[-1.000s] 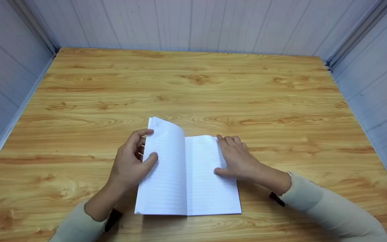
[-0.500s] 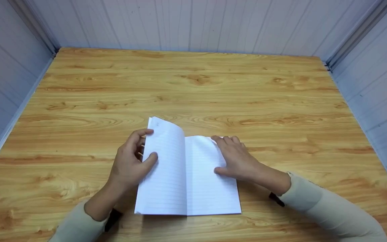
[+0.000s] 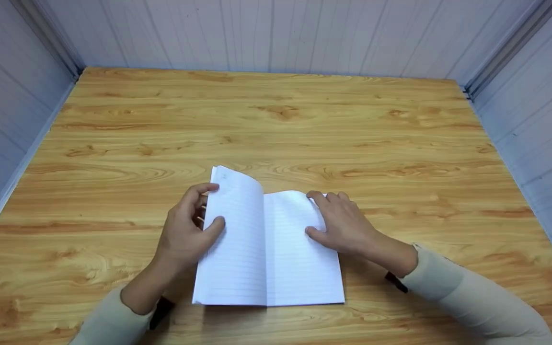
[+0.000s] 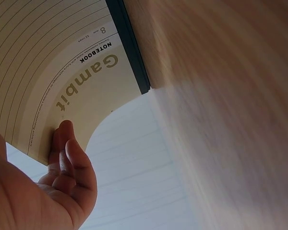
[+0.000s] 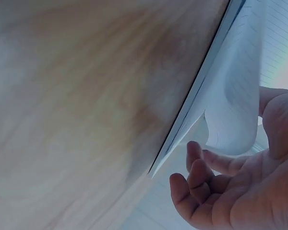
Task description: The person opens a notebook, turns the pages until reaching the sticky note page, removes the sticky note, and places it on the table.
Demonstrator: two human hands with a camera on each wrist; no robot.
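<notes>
An open lined notebook (image 3: 237, 258) lies near the front of the table, its left half tilted up. My left hand (image 3: 185, 235) grips that half, thumb on the page and fingers behind. In the left wrist view, those fingers rest against the cream cover (image 4: 84, 93), printed "Gambit" and "NOTEBOOK", with a dark spine (image 4: 128, 45). At the upper right of the notebook, my right hand (image 3: 345, 223) pinches a lined page (image 5: 233, 108) between thumb and index finger. That page curls up off the pages below in the right wrist view, while the other fingers bend loosely beside it.
The wood-grain table (image 3: 276, 124) spreads out beyond the notebook. Pale panelled walls (image 3: 271, 36) border it at the back and both sides. A small dark object (image 3: 162, 312) shows under the left cuff, another dark piece (image 3: 396, 282) under the right.
My right hand first slid its index finger slightly left along the page's top edge, then shifted a little up and right, the page now bulging more. My left hand stayed in place.
</notes>
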